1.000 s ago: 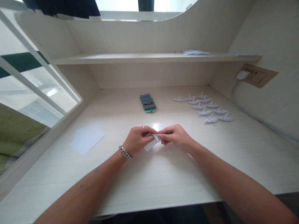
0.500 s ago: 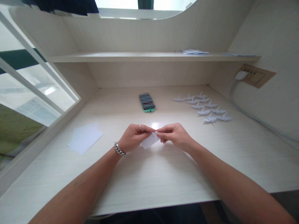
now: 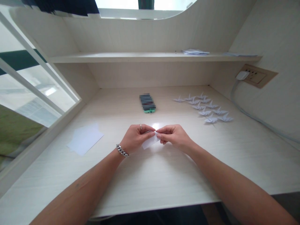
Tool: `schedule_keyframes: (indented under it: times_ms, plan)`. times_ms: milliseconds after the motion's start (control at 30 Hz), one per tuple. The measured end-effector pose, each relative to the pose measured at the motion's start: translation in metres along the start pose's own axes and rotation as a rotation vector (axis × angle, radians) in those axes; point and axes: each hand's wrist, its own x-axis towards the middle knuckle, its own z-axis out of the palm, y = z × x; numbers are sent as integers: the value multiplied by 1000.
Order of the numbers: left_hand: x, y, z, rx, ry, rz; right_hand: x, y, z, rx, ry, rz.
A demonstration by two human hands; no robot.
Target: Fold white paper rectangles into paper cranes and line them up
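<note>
A small folded piece of white paper (image 3: 149,142) is held between both hands, just above the middle of the desk. My left hand (image 3: 138,137), with a ring and a chain bracelet, pinches its upper edge between thumb and fingers. From the other side my right hand (image 3: 174,135) grips the same edge, its thumb and forefinger close to the left fingertips. The fingers hide the top part of the paper, so its folds there cannot be made out. Several white paper cranes (image 3: 204,112) stand in rows at the back right of the desk.
White paper sheets (image 3: 84,139) lie on the desk (image 3: 150,187) at left. A dark, blurred-out object with a green end (image 3: 149,110) rests behind my hands. Folded papers (image 3: 195,52) sit on the shelf (image 3: 117,58). A cable (image 3: 253,117) hangs from the wall socket (image 3: 259,76).
The left thumb has shifted right along the paper's edge, nearer the right thumb. The lower part of the paper is tilted slightly differently. Everything else stays in place.
</note>
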Motion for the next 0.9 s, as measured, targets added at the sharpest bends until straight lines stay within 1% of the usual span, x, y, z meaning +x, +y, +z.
schedule_keyframes:
  times_ms: [133,300,433,500,667,800,900]
  plan:
    - [-1,1,1,23,-8,4,0,1,0,-77,-22,-2]
    - [1,-1,0,-141,-36,-24,1,4,1,-87,-25,-16]
    - [2,-2,-2,-233,-6,-52,1,6,1,-56,-19,-16]
    - [2,-2,-2,-211,8,-57,1,7,1,-52,-4,-17]
    - [1,-3,1,-73,0,-36,0,6,2,-75,15,-22]
    - [3,-4,0,-94,74,-48,0,3,2,-46,19,-12]
    - [3,-4,-1,-113,64,-60,0,1,2,-43,18,-17]
